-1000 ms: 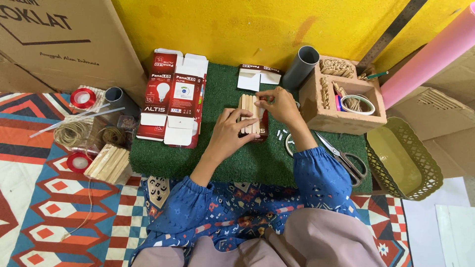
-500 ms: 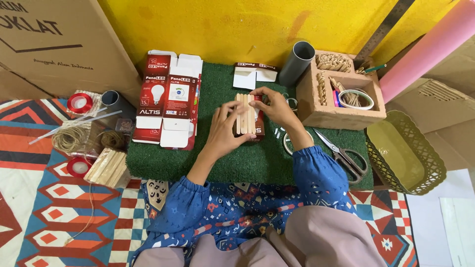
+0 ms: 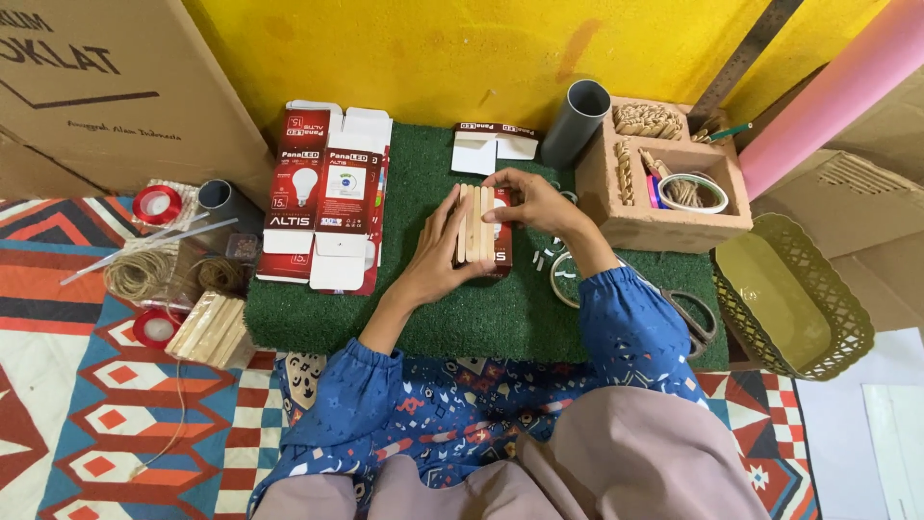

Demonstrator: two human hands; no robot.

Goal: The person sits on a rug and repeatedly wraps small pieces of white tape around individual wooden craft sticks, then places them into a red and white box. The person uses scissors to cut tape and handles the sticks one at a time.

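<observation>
On the green mat (image 3: 481, 318), your left hand (image 3: 435, 260) lies flat against the sticks (image 3: 474, 223) atop the red box (image 3: 500, 246); your right hand (image 3: 534, 200) pinches their top edge. Press both sides evenly, keeping ends flush. I count four sticks, one box beneath, two flattened cartons (image 3: 322, 197) left.

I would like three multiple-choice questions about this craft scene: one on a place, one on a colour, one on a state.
1. Where do the wooden sticks lie?
A. on the red box on the green mat
B. in the basket
C. on the rug

2. What colour is the basket?
A. blue
B. olive green
C. white

3. How is the grey tube?
A. flat
B. crushed
C. upright, open end up

Answers: 1 A, the left hand and right hand press them there; 2 B, its lattice wall shows it; 3 C, its round opening faces up.
</observation>
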